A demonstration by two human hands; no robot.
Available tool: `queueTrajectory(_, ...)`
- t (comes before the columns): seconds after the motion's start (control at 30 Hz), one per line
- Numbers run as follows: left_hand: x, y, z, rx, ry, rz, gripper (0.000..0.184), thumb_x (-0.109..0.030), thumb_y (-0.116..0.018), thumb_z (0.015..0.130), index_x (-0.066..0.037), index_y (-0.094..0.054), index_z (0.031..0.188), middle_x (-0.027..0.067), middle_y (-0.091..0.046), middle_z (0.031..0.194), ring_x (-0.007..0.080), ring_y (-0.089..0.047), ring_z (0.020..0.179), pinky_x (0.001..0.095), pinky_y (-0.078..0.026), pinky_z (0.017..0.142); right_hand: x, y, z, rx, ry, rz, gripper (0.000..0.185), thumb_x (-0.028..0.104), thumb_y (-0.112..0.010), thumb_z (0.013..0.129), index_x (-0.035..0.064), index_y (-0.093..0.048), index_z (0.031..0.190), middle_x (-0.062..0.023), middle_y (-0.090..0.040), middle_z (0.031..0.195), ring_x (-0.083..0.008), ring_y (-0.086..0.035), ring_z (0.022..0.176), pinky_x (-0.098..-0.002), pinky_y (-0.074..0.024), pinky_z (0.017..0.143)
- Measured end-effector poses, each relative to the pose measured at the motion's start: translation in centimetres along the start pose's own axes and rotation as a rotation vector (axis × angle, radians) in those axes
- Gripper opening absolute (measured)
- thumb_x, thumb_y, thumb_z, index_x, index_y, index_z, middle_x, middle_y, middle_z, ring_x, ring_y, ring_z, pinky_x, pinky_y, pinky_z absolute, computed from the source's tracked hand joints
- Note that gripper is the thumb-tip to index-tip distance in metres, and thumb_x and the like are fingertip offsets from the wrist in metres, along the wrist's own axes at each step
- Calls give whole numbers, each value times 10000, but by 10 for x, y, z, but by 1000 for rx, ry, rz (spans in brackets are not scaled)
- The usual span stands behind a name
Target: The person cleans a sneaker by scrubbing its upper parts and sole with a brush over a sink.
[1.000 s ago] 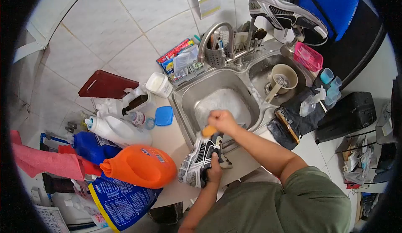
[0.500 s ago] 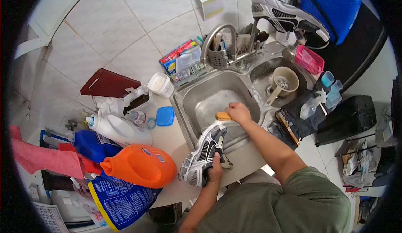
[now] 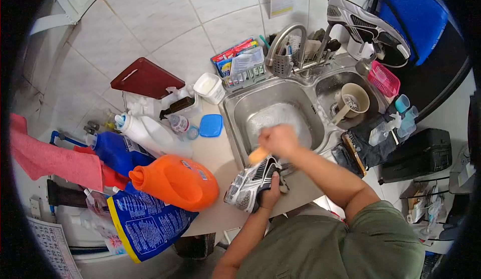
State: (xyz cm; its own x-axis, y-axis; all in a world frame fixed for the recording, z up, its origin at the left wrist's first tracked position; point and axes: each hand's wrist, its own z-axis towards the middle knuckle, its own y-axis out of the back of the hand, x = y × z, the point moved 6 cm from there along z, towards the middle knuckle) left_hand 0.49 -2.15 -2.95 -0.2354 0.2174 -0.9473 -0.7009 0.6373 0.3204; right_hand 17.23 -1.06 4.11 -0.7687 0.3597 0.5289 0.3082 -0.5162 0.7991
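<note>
At the front edge of the sink, my left hand [image 3: 271, 193] grips a grey, white and black sneaker [image 3: 245, 186] by its heel opening, toe tilted up toward the basin. My right hand [image 3: 279, 141], a little blurred, is closed round a brush with an orange-yellow handle [image 3: 258, 155]. The brush lies against the upper toe area of the sneaker; its bristles are hidden. Beyond both hands is the left steel basin [image 3: 245, 103], wet inside. A second, similar sneaker [image 3: 368, 23] leans behind the faucet [image 3: 273, 53].
Left of the sink stand an orange jug [image 3: 185, 183], a white bottle [image 3: 150, 133], a blue bottle [image 3: 117, 151] and a blue bag [image 3: 150, 224]. A blue lid [image 3: 211, 125] lies on the counter. The right basin holds a beige dipper [image 3: 354, 98]; a spray bottle [image 3: 379, 133] lies beyond it.
My right hand has moved the brush down and left over the sneaker's toe. My left hand still holds the sneaker, slightly turned. The camera view has shifted a little.
</note>
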Motion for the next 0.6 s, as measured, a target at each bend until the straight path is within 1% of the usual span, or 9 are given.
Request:
queueTrajectory(0.07, 4, -3, -1, -29, -47, 47, 349, -260, -585, 982, 15, -655, 1186, 176, -681, 1177, 326, -639, 1107, 394, -458, 1016, -42, 9, 17, -23, -155, -70, 186, 306, -598, 789, 177, -670, 676, -99, -639, 590, -305, -655, 569, -458, -534, 576)
queueTrajectory(0.1, 20, -7, 1, -32, -66, 70, 359, -269, -582, 983, 16, -651, 1190, 177, -680, 1179, 332, -637, 1109, 397, -456, 1017, -29, 4, 11, -79, -113, -86, 195, 304, -603, 788, 170, -662, 660, -98, -634, 581, -288, -653, 558, -452, -535, 577)
queueTrajectory(0.2, 14, -7, 3, 24, -22, 50, 390, -302, -564, 984, -10, -633, 1232, 176, -662, 1217, 357, -611, 1142, 415, -441, 1027, 67, 5, -20, 31, 298, -2, 259, 339, -581, 827, 156, -662, 663, -99, -647, 596, -288, -658, 561, -445, -543, 554)
queueTrajectory(0.23, 16, -6, 2, 29, -6, 18, 393, -305, -562, 984, -14, -629, 1239, 176, -658, 1224, 358, -606, 1148, 418, -440, 1028, 52, -5, -18, -1, 278, 32, 269, 352, -583, 830, 160, -667, 662, -94, -645, 589, -292, -653, 549, -437, -543, 551)
queueTrajectory(0.33, 10, -2, 1, -20, -64, 59, 385, -292, -555, 986, -18, -624, 1247, 176, -650, 1236, 353, -599, 1160, 413, -443, 1023, -38, 11, 19, -93, -101, -163, 211, 346, -621, 786, 183, -675, 662, -77, -636, 570, -300, -647, 549, -432, -536, 563)
queueTrajectory(0.37, 7, -2, 1, -22, -84, 59, 382, -291, -554, 986, -21, -624, 1248, 174, -651, 1234, 351, -599, 1160, 411, -443, 1024, -48, 11, 22, 4, -182, -122, 207, 353, -628, 779, 183, -681, 674, -83, -653, 606, -299, -660, 587, -445, -537, 599)
queueTrajectory(0.47, 39, -16, 5, 42, -65, 61, 352, -266, -575, 972, -20, -644, 1213, 169, -668, 1191, 327, -622, 1106, 401, -460, 987, 33, -4, -11, 34, 177, -100, 236, 368, -606, 813, 177, -694, 707, -86, -685, 675, -297, -683, 651, -462, -541, 625)
queueTrajectory(0.57, 37, -13, 6, 166, 167, 117, 315, -232, -569, 973, -14, -661, 1182, 158, -681, 1145, 303, -642, 1033, 397, -480, 941, 2, -14, -13, 88, 22, 118, 239, 373, -587, 834, 183, -710, 756, -75, -708, 733, -295, -696, 708, -468, -537, 662)
queueTrajectory(0.6, 23, -8, 6, 221, 266, 150, 305, -220, -561, 977, -12, -664, 1176, 152, -684, 1132, 297, -646, 1011, 397, -486, 928, -48, -17, -6, 26, -198, 40, 232, 377, -594, 825, 185, -715, 776, -73, -711, 742, -300, -697, 731, -457, -538, 675)
